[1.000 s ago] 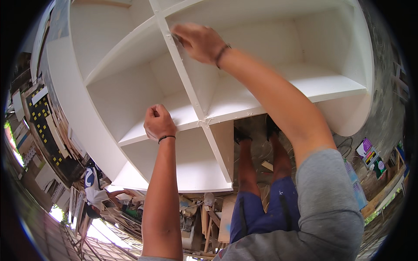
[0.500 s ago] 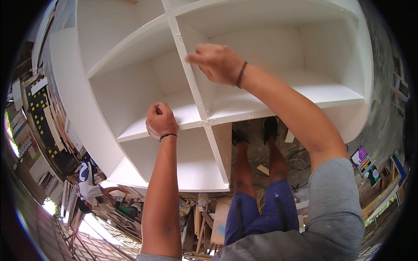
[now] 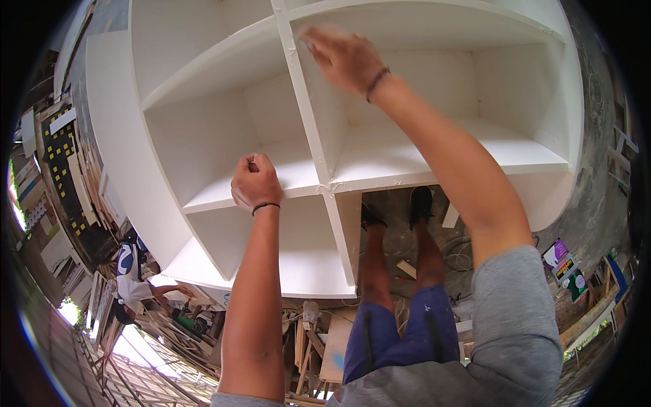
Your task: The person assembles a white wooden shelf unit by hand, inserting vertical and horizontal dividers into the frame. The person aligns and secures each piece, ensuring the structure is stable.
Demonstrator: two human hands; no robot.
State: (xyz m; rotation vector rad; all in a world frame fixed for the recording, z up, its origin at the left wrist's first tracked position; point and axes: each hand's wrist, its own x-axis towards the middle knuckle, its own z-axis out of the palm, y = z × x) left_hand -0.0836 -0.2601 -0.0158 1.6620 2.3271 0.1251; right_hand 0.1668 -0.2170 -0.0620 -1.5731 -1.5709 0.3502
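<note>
A large white shelf unit [image 3: 308,122] with open compartments and a curved outer side fills the space before me. White shreds [image 3: 330,188] cling to its front edges, thickest where the upright divider meets the shelf board. My left hand [image 3: 256,182] is closed in a fist at the front edge of the left shelf; what it may hold is hidden. Farther off, my right hand [image 3: 347,61] is at the upper part of the upright divider. Its fingertips are smeared by motion, so any small thing in them cannot be made out.
At the left, a person in a white top [image 3: 132,278] bends near stacked boards [image 3: 78,183]. Purple and green packages [image 3: 566,268] lie on the floor at the right. My legs [image 3: 403,325] stand below the unit, among wood offcuts [image 3: 407,269] and thin strands.
My right hand has moved farther away along the upright divider. The left fist stays at the shelf edge. The view has shifted slightly.
</note>
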